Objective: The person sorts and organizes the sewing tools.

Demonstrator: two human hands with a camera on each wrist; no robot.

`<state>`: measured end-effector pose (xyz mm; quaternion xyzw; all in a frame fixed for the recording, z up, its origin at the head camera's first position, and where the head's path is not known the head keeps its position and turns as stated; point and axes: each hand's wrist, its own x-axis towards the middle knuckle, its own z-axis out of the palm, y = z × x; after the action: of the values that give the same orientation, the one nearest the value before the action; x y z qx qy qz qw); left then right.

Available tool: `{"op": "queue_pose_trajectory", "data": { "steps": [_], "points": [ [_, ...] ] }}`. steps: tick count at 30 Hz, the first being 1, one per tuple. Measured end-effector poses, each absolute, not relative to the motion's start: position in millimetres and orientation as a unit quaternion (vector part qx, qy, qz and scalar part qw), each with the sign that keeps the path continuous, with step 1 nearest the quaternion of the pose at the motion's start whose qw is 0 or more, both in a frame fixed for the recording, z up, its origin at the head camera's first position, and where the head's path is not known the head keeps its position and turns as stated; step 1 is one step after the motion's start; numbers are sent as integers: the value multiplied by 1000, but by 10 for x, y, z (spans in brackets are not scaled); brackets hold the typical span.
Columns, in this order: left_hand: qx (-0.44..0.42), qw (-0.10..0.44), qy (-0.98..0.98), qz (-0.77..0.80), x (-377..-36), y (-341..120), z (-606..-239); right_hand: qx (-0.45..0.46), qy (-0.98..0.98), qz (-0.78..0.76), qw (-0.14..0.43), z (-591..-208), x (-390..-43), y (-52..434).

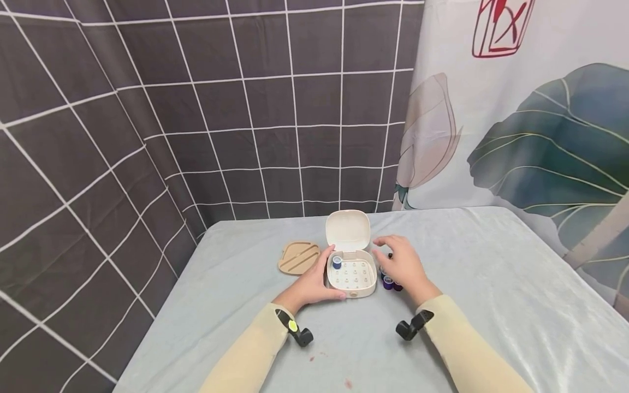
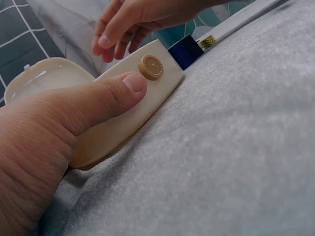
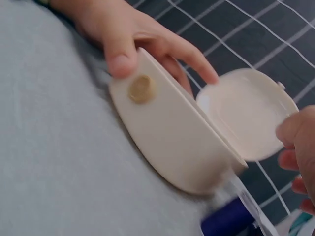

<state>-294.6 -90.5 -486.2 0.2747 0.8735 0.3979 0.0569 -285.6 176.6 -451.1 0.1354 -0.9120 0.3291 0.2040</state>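
Note:
A cream sewing box (image 1: 351, 291) stands on the cloth with its lid (image 1: 348, 229) raised at the back. Rows of small pegs fill its inside, and one blue thread spool (image 1: 336, 262) sits at the back left corner. My left hand (image 1: 310, 284) grips the box's left side, its thumb (image 2: 115, 96) on the front wall close to the tan round button (image 2: 150, 67). Off the box's right side hovers my right hand (image 1: 403, 266), thumb and forefinger apart, nothing seen between them. Beneath it stand several purple and dark spools (image 1: 388, 283), partly hidden by the hand.
A tan tray (image 1: 297, 257) with slanted grooves lies left of the box, behind my left hand. Pale grey cloth (image 1: 236, 327) covers the table. A dark gridded curtain (image 1: 265, 109) hangs behind and to the left, and a leaf-patterned one (image 1: 540, 153) at the right.

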Motion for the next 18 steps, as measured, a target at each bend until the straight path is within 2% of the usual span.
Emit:
{"op": "queue_pose_trajectory", "data": {
  "steps": [5,18],
  "points": [
    [275,53,873,400,-2948,-899,-4854,138,-912,347,171,-4574,-2851,1948],
    [279,54,868,408,-2966,-900,-4869,257,-862,400,175,-4834,-2892,2238]
  ]
}}
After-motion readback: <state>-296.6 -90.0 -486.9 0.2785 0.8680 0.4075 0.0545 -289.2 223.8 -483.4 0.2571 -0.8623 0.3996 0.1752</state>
